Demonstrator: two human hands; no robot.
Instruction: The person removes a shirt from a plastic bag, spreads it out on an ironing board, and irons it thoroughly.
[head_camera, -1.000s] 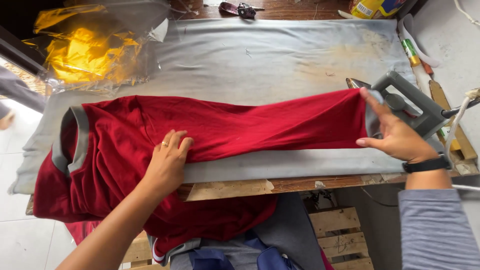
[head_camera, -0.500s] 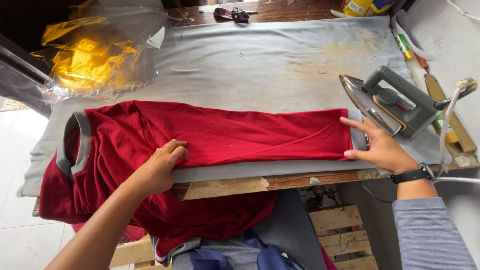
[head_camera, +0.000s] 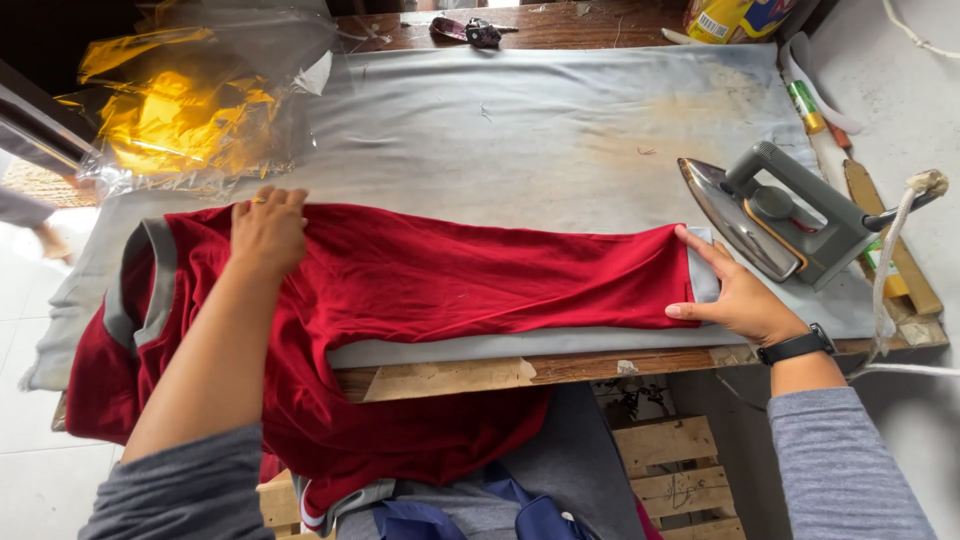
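We see a red shirt (head_camera: 430, 280) with a grey collar (head_camera: 150, 285) spread lengthwise across the grey padded tabletop (head_camera: 520, 130), its lower part hanging over the near edge toward six o'clock. Our left hand (head_camera: 268, 232) lies flat on the shirt's upper edge near the collar, at about nine o'clock, fingers together and pressing down on the cloth rather than gripping it. Our right hand (head_camera: 735, 295) rests at the shirt's far end, at about three o'clock, fingers stretched out and close together, flat against the hem, with a black wristband (head_camera: 795, 347) behind it. Just beside that hand, toward two o'clock, a grey iron (head_camera: 775, 215) stands tilted on the tabletop. A crumpled clear bag with yellow contents (head_camera: 180, 110) lies at ten o'clock.
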